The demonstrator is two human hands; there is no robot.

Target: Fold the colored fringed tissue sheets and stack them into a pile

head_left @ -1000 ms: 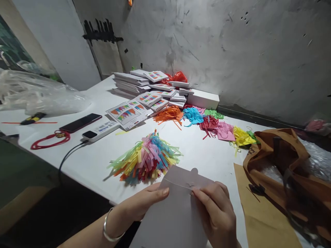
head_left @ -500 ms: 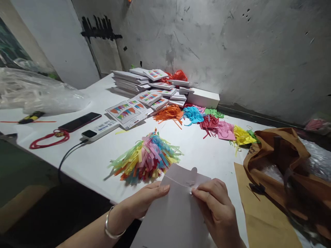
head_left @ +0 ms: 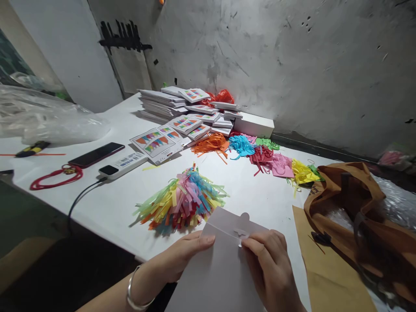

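A white folded-card packet (head_left: 216,268) is tilted up in front of me at the table's near edge. Its top has a rounded tab (head_left: 245,216) and a cut slot below it. My left hand (head_left: 190,249) grips the packet's left edge, thumb on the front face and fingers hidden behind. My right hand (head_left: 271,264) is at the right side, thumb and forefinger pinched at a small white bit by the slot. Just beyond the packet lies a spread bundle of multicoloured paper tassels (head_left: 183,201).
Printed cards (head_left: 156,143) and stacked packets (head_left: 162,102) stand at the back. Coloured tassel bunches (head_left: 241,145) run rightward to a brown bag (head_left: 344,190) over brown paper (head_left: 328,260). Leftward are a phone (head_left: 97,154), a cabled white device (head_left: 121,165) and clear plastic (head_left: 48,115).
The whole view has shifted slightly. The right fingers have moved a little at the slot, and more of the cut shows. The left hand keeps the same grip.
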